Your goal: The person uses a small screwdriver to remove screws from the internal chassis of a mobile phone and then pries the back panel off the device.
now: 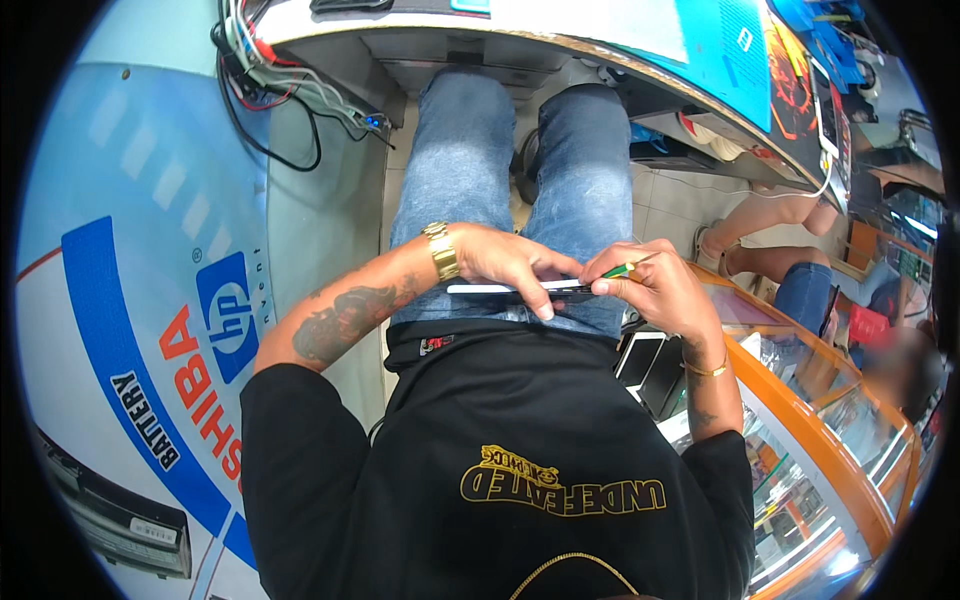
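At the far left, well apart from the left hand, is a printed panel (90, 290) in blue, white and red. Beyond the left hand and to its left, a cable bundle (245, 62) hangs beside the worktop (570, 16), whose front edge extends across the area beyond both hands. The left hand (503, 262), with a gold-coloured wristwatch (441, 252) at its wrist, is narrowed around a thin flat device (478, 289). The device is held edge-on above the lap, between the two hands, its pale long edge visible; its exact type cannot be determined from this angle. At its right end, the right hand (652, 288) grips a slim green tool (621, 270) between thumb and fingers. Contact between tool and device cannot be confirmed. A gold-coloured bracelet (708, 371) encircles the right wrist. Below the right hand, nearer the body, is a flat tablet-like unit (639, 358). Beyond the right hand, a blue work mat (735, 55) lies on the worktop; to the right of the mat is a smartphone (825, 103) with a white cable. To the right of the right hand are a second person's legs (772, 260) and an orange-framed glass display case (800, 440).
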